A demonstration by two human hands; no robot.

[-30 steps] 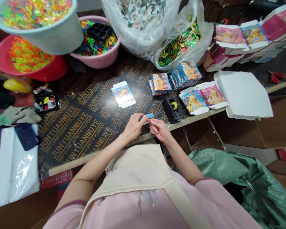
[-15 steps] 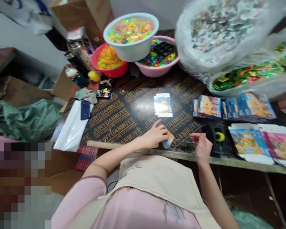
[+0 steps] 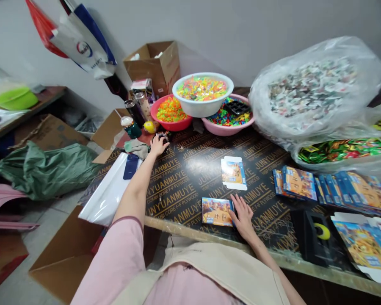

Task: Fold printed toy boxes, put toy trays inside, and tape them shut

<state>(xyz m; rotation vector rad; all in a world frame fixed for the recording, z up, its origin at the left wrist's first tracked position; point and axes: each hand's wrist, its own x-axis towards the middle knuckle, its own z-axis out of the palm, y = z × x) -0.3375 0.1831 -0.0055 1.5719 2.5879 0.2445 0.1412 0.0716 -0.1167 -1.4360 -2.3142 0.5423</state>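
My left hand (image 3: 159,145) reaches to the far left of the table, over a small black tray (image 3: 165,135) of small items, most of it hidden; its fingers are spread. Close to the front edge lies a flat picture box (image 3: 217,212) with a desert scene. My right hand (image 3: 242,213) rests at the right end of that box, fingers stretched out and touching it. Beyond, an unfolded card box (image 3: 234,173) with white flaps lies flat on the dark table.
Bowls of colourful pieces (image 3: 203,95) stand at the back. Large plastic bags (image 3: 314,97) fill the back right. Stacked picture boxes (image 3: 300,183), a black holder (image 3: 317,237) and flat cartons (image 3: 362,245) lie right. A phone (image 3: 131,166) rests on a white packet (image 3: 106,190) at left.
My left hand has left the small box and moved far left to the black tray. My right hand has come left onto the box, which now lies flat. The view has shifted up and left.
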